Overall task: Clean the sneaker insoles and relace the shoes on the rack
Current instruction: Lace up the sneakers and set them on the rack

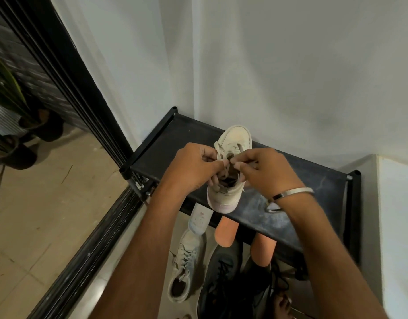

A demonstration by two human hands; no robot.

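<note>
No writing can be read on the cream high-top sneaker, which is stood upright near the shoe rack's front edge — toe toward the wall, heel toward the person. Its laces are pinched by the left hand and right hand — fingers curled over the opening.

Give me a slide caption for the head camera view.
Both hands, left and right, pinch laces on a cream sneaker atop the black rack.

sneaker on rack; another sneaker on floor below.
</note>
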